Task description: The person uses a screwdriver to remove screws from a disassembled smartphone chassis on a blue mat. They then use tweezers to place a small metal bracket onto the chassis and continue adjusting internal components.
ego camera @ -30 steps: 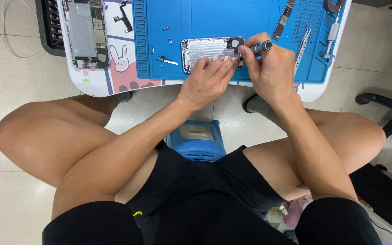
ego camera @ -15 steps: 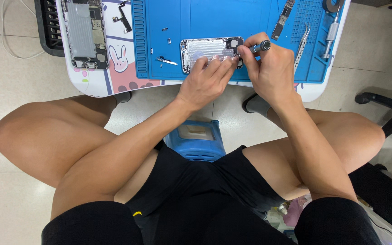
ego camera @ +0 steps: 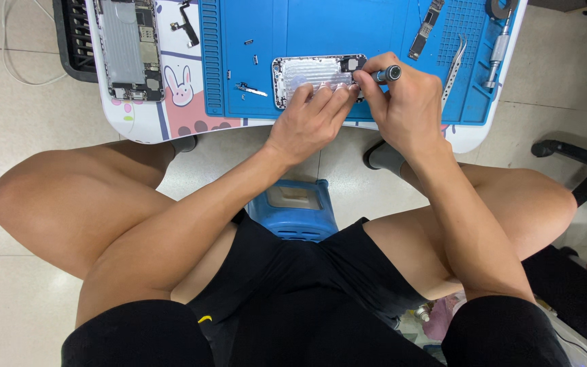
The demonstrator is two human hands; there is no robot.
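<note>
My left hand (ego camera: pixel 307 119) lies flat on the phone shell (ego camera: pixel 314 78), upper centre of frame on the blue mat (ego camera: pixel 293 27), fingers spread and pressing so it cannot slide. My right hand (ego camera: pixel 409 105) has its grip closed on the screwdriver (ego camera: pixel 383 75), tip at the shell's right end. Tweezers (ego camera: pixel 455 61) and a circuit board (ego camera: pixel 426 27) wait upper right; a second phone (ego camera: pixel 129 47) sits upper left on the bench (ego camera: pixel 144 122).
</note>
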